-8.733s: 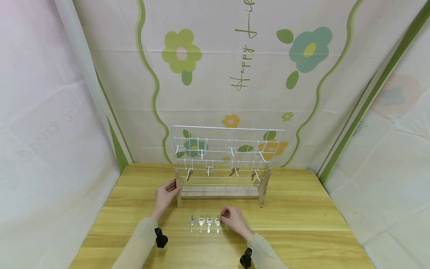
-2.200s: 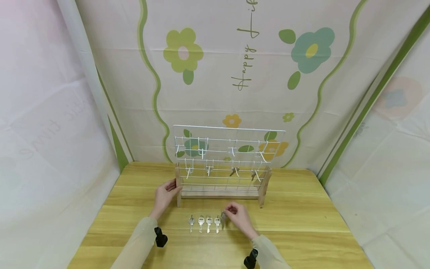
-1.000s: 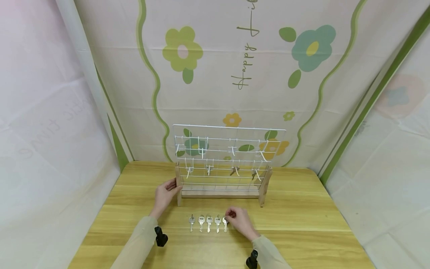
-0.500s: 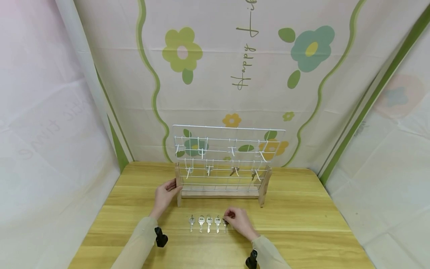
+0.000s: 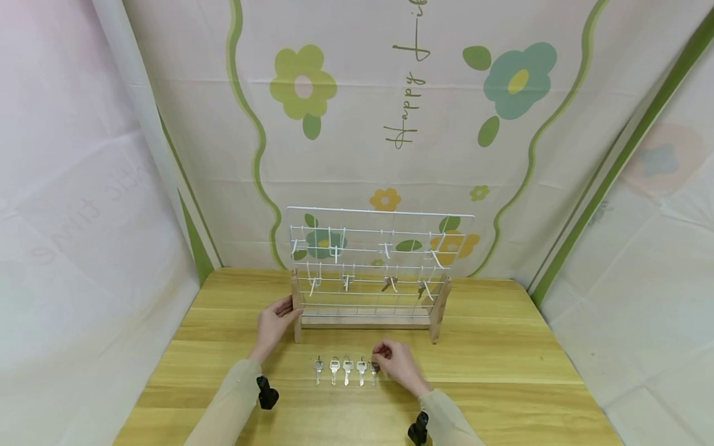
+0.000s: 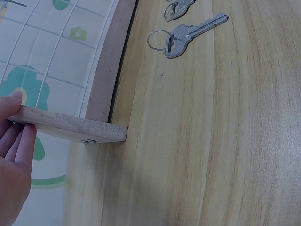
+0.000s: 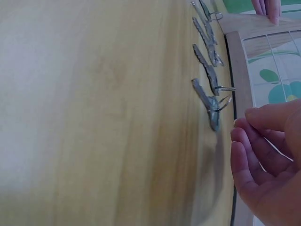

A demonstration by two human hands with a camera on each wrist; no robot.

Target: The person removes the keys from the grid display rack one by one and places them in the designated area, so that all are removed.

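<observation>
so five flat silver metal keys (image 5: 348, 367) lay in a tidy row on a yellowish wood-grain table (image 5: 502, 347), blades toward the person, thin wire rings at the far end. the right-end key (image 5: 374, 374) was right by the right hand (image 5: 397, 362), whose thumb and fingers were loosely bent, tips close together. from the right wrist view nothing showed pinched in them and the key lay just beside; whether a fingertip brushed its ring i couldn't tell.

the left hand (image 5: 273, 323) was wrapped on the pale wooden left upright (image 5: 297, 328) of a white wire grid rack (image 5: 381, 212), thumb on one face, fingers on the other. the rack stood just behind the key row, with white wire hooks (image 5: 386, 251) poking out in two rows, so prongs crowded the front of the mesh. at least two darker-looking hanging keys (image 5: 387, 284) were on the lower row.

texture-wise, the rack's wooden base bar (image 5: 365, 321) looked plain and unpainted, and the table had long streaky grain with a bit of sheen. key heads were chunky with a cut-out slot, blades toothed. behind it all was a creased cloth backdrop (image 5: 334, 155) with printed flowers and wavy green borders. beige sleeves (image 5: 231, 387) and small black wrist cameras (image 5: 268, 394) filled the near side.
</observation>
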